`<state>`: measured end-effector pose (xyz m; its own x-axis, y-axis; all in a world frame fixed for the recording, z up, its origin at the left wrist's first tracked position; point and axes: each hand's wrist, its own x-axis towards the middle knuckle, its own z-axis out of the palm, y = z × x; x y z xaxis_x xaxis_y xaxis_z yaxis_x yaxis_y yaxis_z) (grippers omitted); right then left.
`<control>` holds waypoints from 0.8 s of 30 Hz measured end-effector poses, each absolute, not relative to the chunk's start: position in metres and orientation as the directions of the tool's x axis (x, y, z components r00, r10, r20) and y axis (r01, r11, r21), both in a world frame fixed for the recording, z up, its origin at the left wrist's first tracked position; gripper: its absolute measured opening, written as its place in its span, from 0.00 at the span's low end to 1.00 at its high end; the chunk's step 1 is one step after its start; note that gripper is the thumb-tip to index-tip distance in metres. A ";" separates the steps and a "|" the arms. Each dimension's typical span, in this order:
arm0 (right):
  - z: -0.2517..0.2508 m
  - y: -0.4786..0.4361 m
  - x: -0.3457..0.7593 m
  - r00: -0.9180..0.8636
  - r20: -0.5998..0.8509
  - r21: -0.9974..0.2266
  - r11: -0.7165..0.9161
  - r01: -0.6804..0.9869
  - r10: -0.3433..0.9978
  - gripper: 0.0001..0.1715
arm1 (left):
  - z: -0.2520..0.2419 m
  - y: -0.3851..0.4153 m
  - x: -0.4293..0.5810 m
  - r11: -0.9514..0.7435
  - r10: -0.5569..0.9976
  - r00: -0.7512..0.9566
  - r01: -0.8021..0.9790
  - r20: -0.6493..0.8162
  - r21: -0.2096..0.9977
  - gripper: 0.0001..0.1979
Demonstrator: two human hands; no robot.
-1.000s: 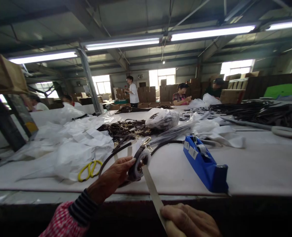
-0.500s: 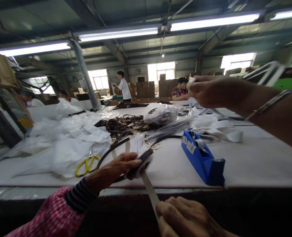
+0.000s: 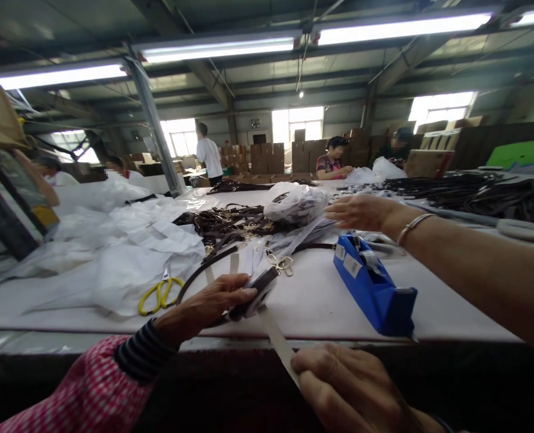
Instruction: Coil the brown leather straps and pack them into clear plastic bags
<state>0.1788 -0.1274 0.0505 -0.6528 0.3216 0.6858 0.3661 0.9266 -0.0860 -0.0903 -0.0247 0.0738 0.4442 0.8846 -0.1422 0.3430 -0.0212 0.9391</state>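
My left hand grips a folded dark strap that has pale wrapping about it, close to the table's front edge. Gold metal clasps lie at the strap's far end. From under the bundle a pale flat strip runs down to my right hand, whose thumb and fingers pinch its lower end. Left of the bundle, yellow-handled scissors rest on white sheets. A blue tape dispenser stands to the right.
A co-worker's arm with a bracelet reaches in from the right, over the dispenser. Dark straps with gold hardware are heaped mid-table beside a clear plastic bag. White sheets cover the left. More straps lie far right.
The co-worker's hand has come down and left, from mid-air to near the plastic bag. My hands keep their grips, with the strip still stretched between them. A distant person has moved left.
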 end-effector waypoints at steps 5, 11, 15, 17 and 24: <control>0.037 -0.120 0.172 -0.524 0.836 0.028 0.943 0.332 0.160 0.22 | 0.065 -0.018 -0.097 0.033 0.902 0.397 0.332 -0.171 0.943 0.22; 0.029 -0.116 0.170 -0.552 0.811 -0.005 0.946 0.325 0.194 0.20 | 0.063 -0.016 -0.097 0.033 0.881 0.439 0.309 -0.174 0.951 0.21; 0.028 -0.118 0.173 -0.557 0.806 -0.006 0.943 0.333 0.202 0.19 | 0.064 -0.016 -0.099 -0.002 0.893 0.424 0.341 -0.152 0.940 0.20; 0.026 -0.118 0.173 -0.558 0.805 -0.004 0.941 0.338 0.204 0.19 | 0.064 -0.016 -0.100 0.019 0.892 0.418 0.342 -0.170 0.940 0.21; 0.023 -0.117 0.170 -0.506 0.841 0.000 0.936 0.351 0.190 0.20 | 0.059 -0.017 -0.102 0.067 0.910 0.364 0.343 -0.198 0.937 0.23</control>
<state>0.1700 -0.1174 0.0227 -0.5061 0.1904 0.8412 0.3514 0.9362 -0.0004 -0.1023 -0.0169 0.0592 0.3644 0.9099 -0.1980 0.3425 0.0667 0.9371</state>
